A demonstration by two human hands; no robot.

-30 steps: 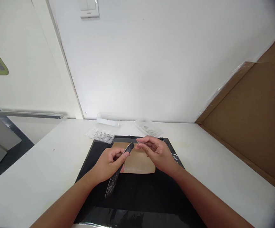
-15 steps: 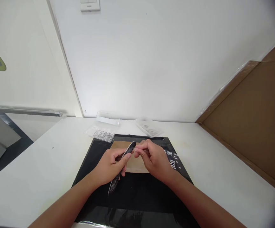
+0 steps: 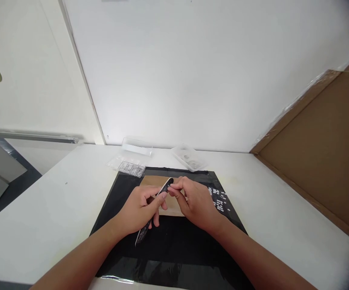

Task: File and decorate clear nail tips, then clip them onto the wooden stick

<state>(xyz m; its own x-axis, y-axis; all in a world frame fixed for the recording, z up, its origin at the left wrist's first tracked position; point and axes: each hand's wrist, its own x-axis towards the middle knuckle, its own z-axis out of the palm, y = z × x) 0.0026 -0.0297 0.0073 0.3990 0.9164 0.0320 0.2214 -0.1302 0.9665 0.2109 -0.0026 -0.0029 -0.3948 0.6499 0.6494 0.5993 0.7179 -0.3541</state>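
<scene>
My left hand [image 3: 139,209] grips a long dark speckled nail file [image 3: 143,234], which points up and to the right. My right hand [image 3: 194,203] pinches something tiny against the file's upper tip [image 3: 167,185]; the item is too small to identify. Both hands hover over a tan card [image 3: 150,182] lying on a black mat [image 3: 177,245]. Several small white pieces [image 3: 219,199] lie in rows on the mat, just right of my right hand.
A clear plastic tray of small pieces [image 3: 128,166], a clear box [image 3: 137,146] and a clear dish [image 3: 188,158] stand behind the mat near the wall. A brown cardboard sheet [image 3: 322,149] leans at the right. The white table [image 3: 56,201] extends left.
My right hand has closed in on the file's tip, from apart to touching it. Both hands and the file have edged slightly right; the view has tilted a little.
</scene>
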